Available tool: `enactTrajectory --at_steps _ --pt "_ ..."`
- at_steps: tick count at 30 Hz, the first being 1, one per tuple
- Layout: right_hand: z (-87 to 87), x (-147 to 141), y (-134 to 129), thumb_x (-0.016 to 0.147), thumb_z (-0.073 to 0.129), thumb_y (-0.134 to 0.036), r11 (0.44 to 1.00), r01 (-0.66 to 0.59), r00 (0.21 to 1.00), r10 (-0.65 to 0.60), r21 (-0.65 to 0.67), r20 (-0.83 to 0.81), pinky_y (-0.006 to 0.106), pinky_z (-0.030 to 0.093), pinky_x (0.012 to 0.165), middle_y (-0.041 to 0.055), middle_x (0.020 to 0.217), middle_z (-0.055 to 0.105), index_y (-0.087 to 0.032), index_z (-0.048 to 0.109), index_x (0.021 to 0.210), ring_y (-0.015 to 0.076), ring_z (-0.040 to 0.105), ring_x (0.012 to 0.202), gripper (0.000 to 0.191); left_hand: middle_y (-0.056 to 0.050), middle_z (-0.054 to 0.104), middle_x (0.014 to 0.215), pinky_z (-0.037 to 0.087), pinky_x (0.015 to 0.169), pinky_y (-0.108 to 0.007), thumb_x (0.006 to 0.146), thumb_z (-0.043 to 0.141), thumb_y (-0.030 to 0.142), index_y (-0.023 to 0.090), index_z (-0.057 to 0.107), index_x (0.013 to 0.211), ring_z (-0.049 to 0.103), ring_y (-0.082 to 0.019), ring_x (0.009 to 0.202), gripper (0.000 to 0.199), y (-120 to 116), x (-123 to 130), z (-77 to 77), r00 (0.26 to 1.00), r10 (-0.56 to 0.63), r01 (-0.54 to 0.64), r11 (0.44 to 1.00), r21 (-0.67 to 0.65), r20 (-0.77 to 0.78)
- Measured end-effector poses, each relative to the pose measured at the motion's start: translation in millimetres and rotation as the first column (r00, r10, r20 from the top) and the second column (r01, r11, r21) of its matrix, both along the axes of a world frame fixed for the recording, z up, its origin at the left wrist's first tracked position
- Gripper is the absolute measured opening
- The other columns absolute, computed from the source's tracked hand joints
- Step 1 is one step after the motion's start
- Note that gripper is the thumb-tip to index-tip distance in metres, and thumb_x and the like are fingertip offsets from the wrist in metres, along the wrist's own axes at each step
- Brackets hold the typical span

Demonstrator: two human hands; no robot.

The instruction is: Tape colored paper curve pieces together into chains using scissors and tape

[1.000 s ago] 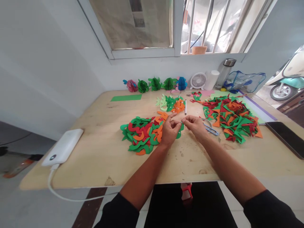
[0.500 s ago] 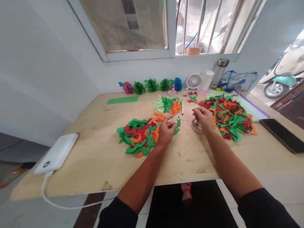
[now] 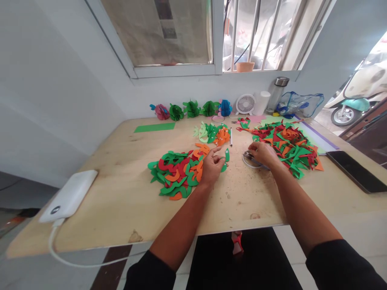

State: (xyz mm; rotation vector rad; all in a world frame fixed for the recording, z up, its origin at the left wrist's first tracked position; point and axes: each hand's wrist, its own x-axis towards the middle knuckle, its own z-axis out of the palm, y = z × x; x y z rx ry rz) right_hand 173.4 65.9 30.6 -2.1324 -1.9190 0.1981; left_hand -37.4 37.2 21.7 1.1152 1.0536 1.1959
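Observation:
My left hand (image 3: 212,164) is closed on a green paper piece (image 3: 224,165) that shows past its fingertips. Left of that hand lies a heap of curved green, red and orange paper cut-outs (image 3: 177,173). My right hand (image 3: 262,154) has its fingers pinched together at a small round dish (image 3: 250,160), where small metallic items partly show; what the fingertips hold is too small to make out. Beyond and right of this hand is a pile of green, red and orange paper scraps (image 3: 290,145).
Behind are small cut-outs (image 3: 211,133), a pen (image 3: 231,137), a green strip (image 3: 155,127), folded paper figures (image 3: 192,108), a fan (image 3: 245,104) and a bottle (image 3: 277,95). A phone (image 3: 358,171) lies right, a white power bank (image 3: 69,196) left.
My right hand has moved slightly right and down onto the round dish, and its fingers now reach into it. My left hand keeps its place with the green piece.

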Motion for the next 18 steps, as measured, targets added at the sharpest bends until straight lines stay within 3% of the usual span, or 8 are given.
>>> enactTrajectory --at_steps 7,18 --pt "-18.9 3.7 -3.0 0.074 0.053 -0.017 0.998 -0.041 0.995 0.045 0.041 -0.090 0.023 0.038 0.062 0.0025 0.088 0.071 -0.022 0.067 0.086 0.0168 0.061 0.084 0.019 0.006 0.062 0.057 0.046 0.054 -0.018 0.066 0.058 0.011 0.011 0.051 0.114 0.062 -0.009 0.051 0.049 -1.8 0.6 0.4 1.000 -0.008 0.008 1.000 -0.010 0.007" --pt "-18.6 2.9 -4.0 0.075 0.054 -0.018 0.998 -0.053 0.993 0.055 0.024 -0.104 0.024 0.036 0.062 0.0028 0.085 0.069 -0.022 0.066 0.085 0.0176 0.060 0.080 0.016 0.004 0.063 0.056 0.045 0.053 -0.019 0.064 0.061 0.014 0.011 0.053 0.113 0.061 -0.010 0.051 0.050 -1.8 1.0 0.6 1.000 -0.011 0.011 1.000 -0.003 0.009"
